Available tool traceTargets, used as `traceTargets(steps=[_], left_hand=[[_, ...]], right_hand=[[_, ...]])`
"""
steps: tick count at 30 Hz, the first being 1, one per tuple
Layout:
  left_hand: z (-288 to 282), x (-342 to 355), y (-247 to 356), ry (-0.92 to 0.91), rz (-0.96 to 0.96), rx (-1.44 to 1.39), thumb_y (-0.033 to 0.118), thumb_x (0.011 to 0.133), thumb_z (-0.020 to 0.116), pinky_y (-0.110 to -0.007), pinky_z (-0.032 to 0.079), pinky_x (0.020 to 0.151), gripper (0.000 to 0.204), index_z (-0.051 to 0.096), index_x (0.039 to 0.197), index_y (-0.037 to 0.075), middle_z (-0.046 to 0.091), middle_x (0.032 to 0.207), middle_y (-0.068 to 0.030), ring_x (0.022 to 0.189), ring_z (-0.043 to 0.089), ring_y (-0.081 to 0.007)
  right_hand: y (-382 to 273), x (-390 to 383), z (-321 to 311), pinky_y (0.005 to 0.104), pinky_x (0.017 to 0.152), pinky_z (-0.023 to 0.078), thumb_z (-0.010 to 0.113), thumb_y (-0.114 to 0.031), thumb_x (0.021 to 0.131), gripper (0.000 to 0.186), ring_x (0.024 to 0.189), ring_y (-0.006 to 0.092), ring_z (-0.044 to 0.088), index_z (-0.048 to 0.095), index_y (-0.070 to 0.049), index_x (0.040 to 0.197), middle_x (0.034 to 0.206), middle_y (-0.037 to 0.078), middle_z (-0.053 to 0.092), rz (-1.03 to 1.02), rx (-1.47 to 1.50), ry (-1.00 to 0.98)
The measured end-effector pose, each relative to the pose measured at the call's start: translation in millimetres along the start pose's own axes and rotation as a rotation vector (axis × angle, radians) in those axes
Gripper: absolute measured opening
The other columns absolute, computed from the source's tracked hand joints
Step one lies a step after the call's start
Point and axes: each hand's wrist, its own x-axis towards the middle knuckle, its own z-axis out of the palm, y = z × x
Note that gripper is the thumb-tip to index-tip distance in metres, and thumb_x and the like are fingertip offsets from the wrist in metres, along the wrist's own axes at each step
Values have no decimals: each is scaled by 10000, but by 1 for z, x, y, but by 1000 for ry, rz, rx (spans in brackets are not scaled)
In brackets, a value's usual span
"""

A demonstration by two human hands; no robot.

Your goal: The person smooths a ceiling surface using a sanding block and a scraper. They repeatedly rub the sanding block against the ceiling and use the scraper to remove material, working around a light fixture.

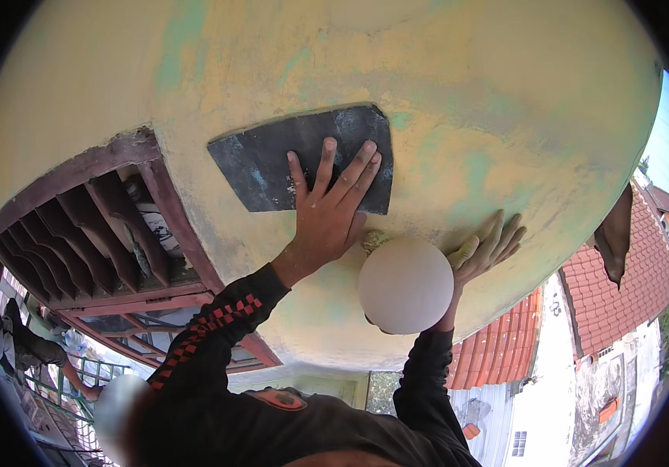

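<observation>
My left hand (328,206) lies on a dark grey sheet (257,173) that looks like sandpaper, its fingers spread. The sheet is creased and dusty, with an uneven outline, and it rests against a yellow wall (506,86) with worn green patches. To the right, my right hand (490,249) touches the same wall, fingers stretched out, holding nothing. Between my hands a white globe lamp (406,286) hides part of the right hand's wrist. Both arms are in black sleeves, the left one with a red checked band.
At left, a brown wooden louvred vent (93,233) sits above a barred window. A blurred pale round thing (120,416) is at lower left, near another person's arm (74,377) and green metal bars. Red tiled roofs (622,272) and white walls stand at right.
</observation>
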Motion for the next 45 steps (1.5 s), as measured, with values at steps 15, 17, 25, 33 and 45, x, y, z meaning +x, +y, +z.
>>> traceTargets(steps=[15, 17, 25, 33, 45], left_hand=[[-9, 4, -2, -16, -65, -52, 72, 783, 515, -733, -83, 1152, 772, 424, 1549, 86, 330, 1650, -47, 1567, 76, -413], [4, -8, 2, -11, -35, -47, 70, 787, 507, -729, -86, 1153, 766, 424, 1549, 84, 328, 1650, -46, 1567, 64, -415], [3, -19, 8, 16, -71, -48, 67, 861, 466, -702, -74, 1169, 686, 421, 1545, 83, 332, 1647, -48, 1557, 62, -443], [-6, -18, -3, -35, -84, -62, 86, 815, 485, -716, -84, 1162, 721, 435, 1534, 73, 306, 1660, -63, 1555, 71, -450], [-5, -7, -14, 119, -146, -21, 120, 875, 464, -701, -82, 1171, 654, 441, 1525, 57, 336, 1644, -92, 1556, 95, -441]], right_hand=[[-7, 0, 0, 598, 1220, 125, 271, -473, 1063, 646, 1527, 419, 222, 545, -16, 1428, 1587, 217, 389, 5, 58, -37], [6, -2, 2, 599, 1220, 126, 267, -469, 1065, 646, 1526, 415, 226, 546, -13, 1426, 1586, 216, 390, -16, 22, -23], [0, 2, -5, 597, 1226, 121, 264, -451, 1068, 630, 1527, 409, 228, 540, -18, 1434, 1594, 207, 382, -13, 19, -30], [-6, 0, -1, 595, 1227, 130, 261, -466, 1071, 633, 1525, 404, 233, 536, -30, 1439, 1597, 200, 378, 17, 32, -33], [-7, 0, -3, 599, 1227, 130, 245, -490, 1073, 649, 1522, 393, 247, 540, -44, 1440, 1592, 185, 390, 37, 16, 5]])
